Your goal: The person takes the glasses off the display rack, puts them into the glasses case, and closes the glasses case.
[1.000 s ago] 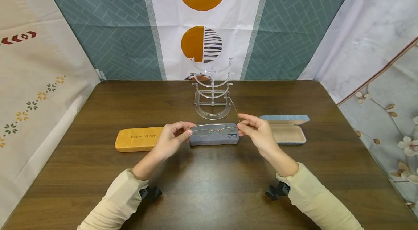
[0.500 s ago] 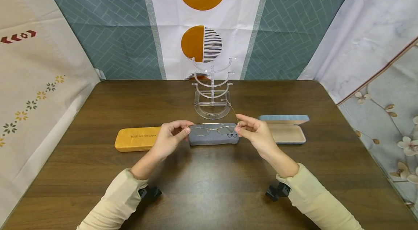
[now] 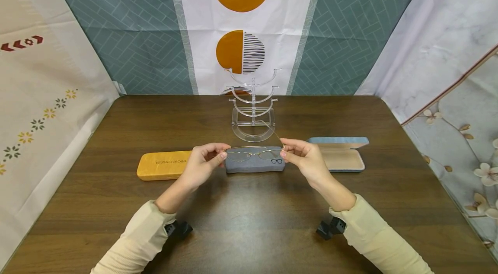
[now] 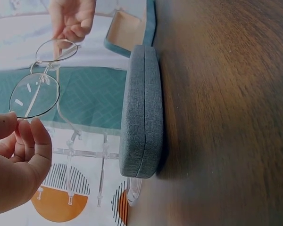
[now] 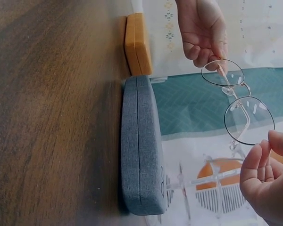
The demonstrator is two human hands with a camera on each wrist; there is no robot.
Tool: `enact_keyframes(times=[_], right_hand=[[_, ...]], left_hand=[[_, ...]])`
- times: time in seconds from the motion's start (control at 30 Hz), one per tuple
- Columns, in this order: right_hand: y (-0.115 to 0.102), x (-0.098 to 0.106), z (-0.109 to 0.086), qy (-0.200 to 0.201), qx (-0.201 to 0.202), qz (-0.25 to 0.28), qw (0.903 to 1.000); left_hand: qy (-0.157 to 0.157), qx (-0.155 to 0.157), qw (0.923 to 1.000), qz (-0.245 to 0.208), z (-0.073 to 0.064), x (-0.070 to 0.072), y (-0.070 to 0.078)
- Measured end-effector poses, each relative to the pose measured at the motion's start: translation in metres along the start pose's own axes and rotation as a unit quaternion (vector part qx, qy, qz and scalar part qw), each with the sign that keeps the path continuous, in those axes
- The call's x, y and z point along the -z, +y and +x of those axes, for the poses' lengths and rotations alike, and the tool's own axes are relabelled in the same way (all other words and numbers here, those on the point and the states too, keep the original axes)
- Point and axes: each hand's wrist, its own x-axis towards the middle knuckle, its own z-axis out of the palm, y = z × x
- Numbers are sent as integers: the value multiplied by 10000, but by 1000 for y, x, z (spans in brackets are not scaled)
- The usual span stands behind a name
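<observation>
A pair of thin gold-rimmed eyeglasses (image 3: 253,153) is held in the air above a grey glasses case (image 3: 254,167). My left hand (image 3: 204,161) pinches the frame's left end between thumb and fingers. At the other end, my right hand (image 3: 305,156) pinches the frame near the hinge. One temple slants back and inward from the right hand toward the clear stand. In the left wrist view, the round lenses (image 4: 35,95) show between both hands, apart from the shut grey case (image 4: 144,113). The right wrist view shows the lower lens (image 5: 249,120) beside my right fingertips.
Behind the grey case stands a clear tiered glasses stand (image 3: 253,114). A yellow glasses case (image 3: 163,166) lies closed at left, partly behind the left hand. To the right, a blue case (image 3: 344,159) lies with its lid raised. Patterned cloth hangs behind the brown table (image 3: 249,222).
The right temple has swung inward, its tip moving left and down toward the frame. Both hands have shifted slightly left with the eyeglasses and keep their pinch.
</observation>
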Motion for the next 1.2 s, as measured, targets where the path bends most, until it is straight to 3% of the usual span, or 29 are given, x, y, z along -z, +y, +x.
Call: enact_keyframes(times=[0.43,1.2], right_hand=[[0,0,0,26,0,-3,10000],[-1,1,1,-267,62,-98,9996]], left_hand=[[2,-20,10000,-22,1,-1,0],[48,-20,10000,-50,1,1,0]])
